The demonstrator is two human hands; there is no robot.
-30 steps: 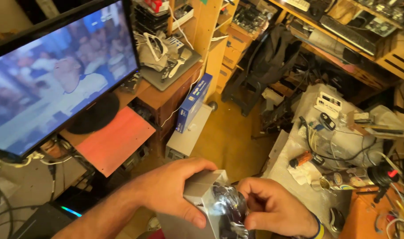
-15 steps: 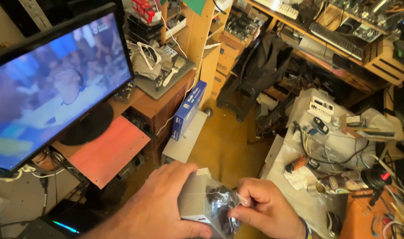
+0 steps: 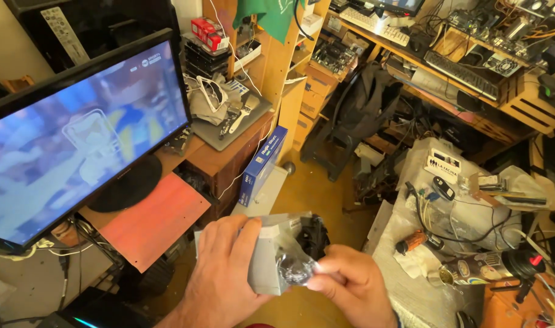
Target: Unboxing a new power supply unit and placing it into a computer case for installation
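The grey boxy part (image 3: pixel 276 258) in crinkly clear plastic wrap (image 3: pixel 292 267) looks stiff, fairly light, slippery at the film; its flat sides seem the safest hold. It sits low centre, midair. The left hand (image 3: pixel 222 273) clasps it from 9 o'clock; right hand (image 3: pixel 350 291) fingers (image 3: pixel 318 280) pinch the wrap at 4 o'clock.

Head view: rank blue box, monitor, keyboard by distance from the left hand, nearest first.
From the left hand:
1. Blue box, just above it, leaning against the wooden cabinet.
2. Monitor, on the left.
3. Keyboard, far upper right on the bench.
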